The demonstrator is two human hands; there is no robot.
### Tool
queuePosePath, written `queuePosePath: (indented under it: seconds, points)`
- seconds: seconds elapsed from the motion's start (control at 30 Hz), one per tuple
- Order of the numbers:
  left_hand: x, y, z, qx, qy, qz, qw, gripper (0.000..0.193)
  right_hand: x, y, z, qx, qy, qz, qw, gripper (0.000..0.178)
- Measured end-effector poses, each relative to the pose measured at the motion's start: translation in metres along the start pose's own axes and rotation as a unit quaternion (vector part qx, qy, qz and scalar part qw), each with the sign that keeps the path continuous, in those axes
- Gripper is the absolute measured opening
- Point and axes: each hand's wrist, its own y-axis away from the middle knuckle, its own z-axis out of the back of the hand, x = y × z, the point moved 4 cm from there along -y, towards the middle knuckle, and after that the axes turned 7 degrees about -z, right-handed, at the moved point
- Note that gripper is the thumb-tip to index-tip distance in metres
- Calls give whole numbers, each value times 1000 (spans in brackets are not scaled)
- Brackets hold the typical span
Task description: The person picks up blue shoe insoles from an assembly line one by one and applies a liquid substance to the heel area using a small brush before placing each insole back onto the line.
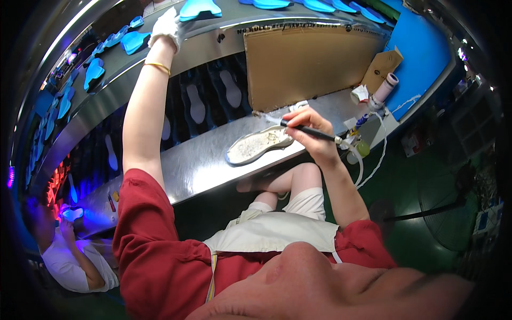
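Observation:
My left hand (166, 28), in a white glove, reaches far up to the dark conveyor belt (234, 12). Its fingers look stretched out, right beside a bright blue shoe-shaped piece (200, 8); whether they touch it is unclear. In my bare right hand (314, 130) is a slim black-handled brush (308, 129), with a pale hose running off its back end. The brush tip (269, 118) hangs close above a shoe sole (256, 146). That sole lies on the metal ledge, its cream inner face up, speckled, with a bluish rim.
Brown cardboard (304, 66) leans behind the ledge (197, 170). A pink bottle (384, 92), white tubing (380, 154) and small fittings stand at the right. Several soles rest on a lower rack (194, 104). A co-worker (80, 261) sits at far left under violet light; a fan (442, 213) stands right.

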Motion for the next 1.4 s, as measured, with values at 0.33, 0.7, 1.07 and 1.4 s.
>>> queuePosePath:
  seconds: [0.33,0.7,1.07,1.4]
  points:
    - [171,9,-19,101,-145,111,978,48,-25,10,-14,19,-26,-18,999,14]
    - [84,138,116,-287,659,-65,692,28,-53,23,-15,-2,-19,-111,994,16]
    - [-74,309,-19,247,879,344,220,49,-69,44,-24,-57,-133,-218,965,19]
    - [-124,369,-67,168,931,300,120,83,-59,34,-46,-28,-116,-184,976,22]
